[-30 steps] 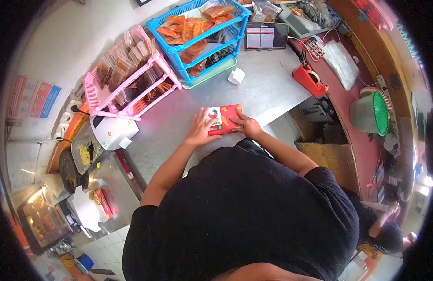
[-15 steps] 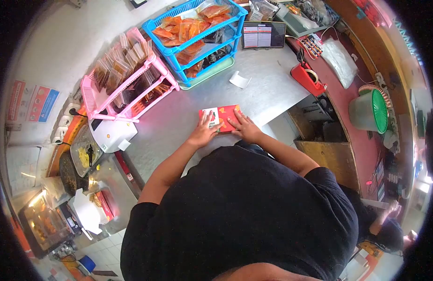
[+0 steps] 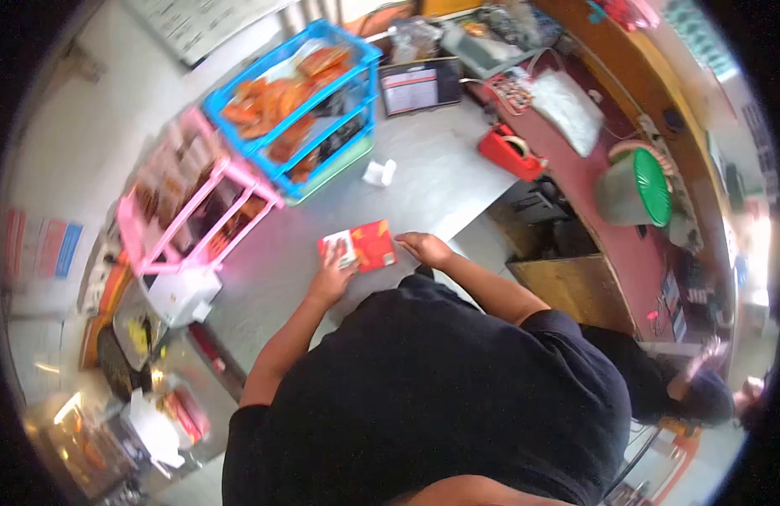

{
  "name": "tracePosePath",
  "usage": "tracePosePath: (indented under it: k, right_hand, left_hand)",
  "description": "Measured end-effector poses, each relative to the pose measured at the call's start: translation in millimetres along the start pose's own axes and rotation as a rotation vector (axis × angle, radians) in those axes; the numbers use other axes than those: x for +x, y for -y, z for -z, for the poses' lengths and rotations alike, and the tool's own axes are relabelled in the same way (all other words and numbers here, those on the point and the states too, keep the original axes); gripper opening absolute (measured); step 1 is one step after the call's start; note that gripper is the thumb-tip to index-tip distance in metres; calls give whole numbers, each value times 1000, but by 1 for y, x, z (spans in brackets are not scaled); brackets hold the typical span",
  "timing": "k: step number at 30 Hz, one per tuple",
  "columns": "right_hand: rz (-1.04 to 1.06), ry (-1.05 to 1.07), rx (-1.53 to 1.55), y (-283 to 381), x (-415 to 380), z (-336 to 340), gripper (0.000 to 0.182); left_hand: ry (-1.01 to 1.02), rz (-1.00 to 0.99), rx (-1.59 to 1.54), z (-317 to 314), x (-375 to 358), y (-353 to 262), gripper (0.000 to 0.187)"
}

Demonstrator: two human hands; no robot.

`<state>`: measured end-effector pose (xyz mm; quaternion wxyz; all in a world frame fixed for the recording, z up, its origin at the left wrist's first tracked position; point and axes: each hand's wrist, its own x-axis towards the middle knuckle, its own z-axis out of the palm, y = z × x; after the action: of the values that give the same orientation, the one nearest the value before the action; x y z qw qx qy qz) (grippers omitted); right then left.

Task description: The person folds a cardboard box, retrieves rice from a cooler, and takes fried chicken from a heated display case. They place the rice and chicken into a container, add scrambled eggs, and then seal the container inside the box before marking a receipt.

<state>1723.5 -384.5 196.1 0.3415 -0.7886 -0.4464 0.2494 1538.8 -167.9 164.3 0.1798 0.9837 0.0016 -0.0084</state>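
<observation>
A flat red box (image 3: 375, 242) with a white panel on its left part lies on the metal table. My left hand (image 3: 330, 277) rests on the box's lower left, fingers spread over the white panel. Just off the box's right edge is my right hand (image 3: 426, 250), its fingers drawn together and pointing toward the box. Blur hides whether anything is between those fingers. Beyond the box lies a crumpled piece of white paper (image 3: 379, 173).
A blue tiered rack (image 3: 282, 135) of orange packets and a pink rack (image 3: 206, 211) of sachets stand at the back left. A tablet (image 3: 422, 87) and a red tape dispenser (image 3: 510, 153) are at the back right. Another person (image 3: 698, 392) is at far right.
My right hand has come off the box to its right side, and its fingers have drawn together. My left hand stays on the box. The whole view has shifted and turned.
</observation>
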Motion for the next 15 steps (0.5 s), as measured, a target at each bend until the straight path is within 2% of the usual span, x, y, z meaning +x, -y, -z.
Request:
tracePosePath:
  k: [1,3,5,7,9,10,12,13,15]
  right_hand:
    - [-15,-29,-23,-17,0,22,21]
    - [21,-496,-40,-63,2,73,17]
    - [-96,-866,-289,-110,-3,140,18]
    - [-247,-946,-416,-147,-13,200,21]
    - [-437,-850,-542,-181,-18,243,24]
    - [-419,-842,-542,-195,-20,257,24]
    - [-630,-587,-460,-212,-14,278,26]
    - [-596,-566,-461,-219,-9,285,26]
    - [-654,-342,-460,-234,-3,295,25]
  left_hand:
    - [0,-5,41,3,3,-3,46]
    - [-13,-32,81,14,10,-10,47]
    - [70,74,52,23,16,-17,48]
    - [95,80,74,24,23,-21,49]
    - [116,109,90,26,37,-30,51]
    - [150,114,116,28,43,-36,52]
    - [172,160,137,27,54,-51,52]
    - [196,164,117,26,62,-60,52]
    - [212,211,93,22,76,-83,51]
